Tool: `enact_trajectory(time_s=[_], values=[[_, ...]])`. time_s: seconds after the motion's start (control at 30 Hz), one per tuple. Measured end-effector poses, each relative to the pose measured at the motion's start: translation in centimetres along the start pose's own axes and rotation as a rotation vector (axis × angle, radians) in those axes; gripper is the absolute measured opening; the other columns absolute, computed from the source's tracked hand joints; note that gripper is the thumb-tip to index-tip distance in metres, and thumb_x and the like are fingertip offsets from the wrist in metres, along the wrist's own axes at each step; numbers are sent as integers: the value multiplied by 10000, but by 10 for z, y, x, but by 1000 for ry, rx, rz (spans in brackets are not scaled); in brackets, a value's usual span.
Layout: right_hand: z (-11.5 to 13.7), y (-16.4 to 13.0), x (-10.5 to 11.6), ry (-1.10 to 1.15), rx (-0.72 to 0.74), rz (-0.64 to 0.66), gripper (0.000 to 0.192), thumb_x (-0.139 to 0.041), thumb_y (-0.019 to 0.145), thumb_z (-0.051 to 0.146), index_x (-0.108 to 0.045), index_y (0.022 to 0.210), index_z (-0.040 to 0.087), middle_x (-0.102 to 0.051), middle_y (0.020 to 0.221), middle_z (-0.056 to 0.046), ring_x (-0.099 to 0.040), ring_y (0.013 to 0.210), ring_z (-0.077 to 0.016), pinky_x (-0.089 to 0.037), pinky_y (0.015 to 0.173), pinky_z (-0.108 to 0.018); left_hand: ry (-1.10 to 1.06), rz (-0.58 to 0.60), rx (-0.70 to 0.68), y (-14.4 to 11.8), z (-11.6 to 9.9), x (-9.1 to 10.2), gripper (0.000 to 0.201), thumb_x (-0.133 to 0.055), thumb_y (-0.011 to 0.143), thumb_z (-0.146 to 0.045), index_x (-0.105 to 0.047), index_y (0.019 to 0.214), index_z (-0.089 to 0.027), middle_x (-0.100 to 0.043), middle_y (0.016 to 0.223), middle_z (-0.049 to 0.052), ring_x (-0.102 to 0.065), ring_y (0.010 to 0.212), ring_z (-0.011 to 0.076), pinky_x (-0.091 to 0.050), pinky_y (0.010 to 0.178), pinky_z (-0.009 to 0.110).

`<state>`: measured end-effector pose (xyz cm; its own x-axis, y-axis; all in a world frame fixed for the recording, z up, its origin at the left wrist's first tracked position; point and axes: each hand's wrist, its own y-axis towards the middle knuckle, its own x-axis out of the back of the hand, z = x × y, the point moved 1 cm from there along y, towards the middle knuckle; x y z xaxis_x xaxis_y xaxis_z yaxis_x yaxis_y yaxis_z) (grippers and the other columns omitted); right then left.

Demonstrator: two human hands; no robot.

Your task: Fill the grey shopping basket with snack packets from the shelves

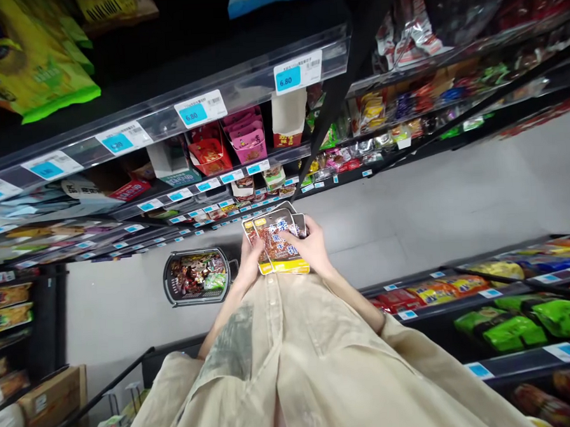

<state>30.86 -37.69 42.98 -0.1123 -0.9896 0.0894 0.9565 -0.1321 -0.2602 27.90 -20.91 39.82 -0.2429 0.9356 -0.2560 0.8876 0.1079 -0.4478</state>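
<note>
Both hands hold a small stack of flat snack packets with a yellow lower edge and printed characters, close to my chest above my beige shirt. My left hand grips the stack's left side from below. My right hand covers the right side, thumb lying across the top packet. More packets fan out behind the front one.
A dark shopping basket filled with packaged goods sits on the grey floor to the left. Store shelves with blue price tags and snack bags run ahead and to the left. Another shelf unit with green bags stands at the right. A cardboard box lies at lower left.
</note>
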Motion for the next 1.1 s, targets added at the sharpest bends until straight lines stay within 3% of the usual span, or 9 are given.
enact_trajectory(time_s=[0.1, 0.23, 0.47, 0.67, 0.83, 0.9, 1.0, 1.1], values=[[-5, 1, 2, 29, 8, 47, 372, -827, 742, 500, -679, 927, 213, -705, 820, 10, -600, 736, -181, -498, 692, -295, 189, -2, -94, 0, -7, 1, 744, -1001, 566, -381, -636, 1189, -202, -750, 1167, 80, -712, 1095, 283, -529, 1016, 406], [-10, 3, 11, 199, -59, 91, 337, -707, 874, 567, -692, 891, 230, -686, 816, 17, -593, 756, -174, -495, 714, -286, 137, -8, -51, 1, -7, 3, 669, -984, 592, -297, -652, 1166, -210, -766, 1112, 64, -725, 1033, 264, -556, 956, 379], [-23, 8, 38, 361, -244, 120, 365, -868, 724, 505, -743, 957, 255, -774, 956, -5, -693, 901, -216, -564, 840, -329, -101, -46, 63, 11, 14, 18, 633, -974, 606, -321, -684, 1162, -238, -780, 1113, 41, -741, 1012, 246, -565, 973, 381], [-30, 16, 67, 361, -263, -66, 413, -931, 630, 418, -736, 957, 258, -789, 905, 17, -705, 812, -198, -591, 803, -346, -161, -68, 104, 16, 11, 35, 697, -974, 609, -319, -682, 1239, -252, -781, 1167, 62, -750, 1038, 262, -559, 1010, 419], [-14, 16, 83, 394, -205, -171, 399, -932, 642, 382, -707, 951, 266, -773, 874, 13, -692, 760, -189, -597, 766, -351, -113, -105, 71, 18, 9, 38, 694, -969, 605, -298, -677, 1233, -245, -779, 1154, 58, -744, 1028, 250, -565, 971, 378], [-4, 14, 79, 395, -175, -189, 407, -934, 645, 359, -690, 958, 266, -770, 895, 0, -696, 784, -198, -597, 789, -362, -90, -113, 55, 19, 12, 37, 680, -961, 602, -270, -675, 1218, -250, -774, 1163, 50, -735, 1058, 247, -553, 980, 359], [6, 11, 56, 349, -95, -184, 418, -927, 653, 341, -668, 970, 257, -758, 907, -4, -692, 810, -201, -581, 815, -356, -98, -100, 81, 22, 17, 31, 666, -950, 589, -263, -673, 1195, -259, -768, 1162, 30, -730, 1059, 244, -543, 988, 356], [1, 12, 22, 222, -8, -170, 397, -900, 676, 352, -653, 969, 247, -730, 873, 10, -660, 794, -189, -560, 798, -330, -168, -92, 113, 24, 19, 24, 613, -937, 619, -426, -686, 1153, -261, -766, 1143, 26, -730, 1055, 260, -551, 979, 381]])
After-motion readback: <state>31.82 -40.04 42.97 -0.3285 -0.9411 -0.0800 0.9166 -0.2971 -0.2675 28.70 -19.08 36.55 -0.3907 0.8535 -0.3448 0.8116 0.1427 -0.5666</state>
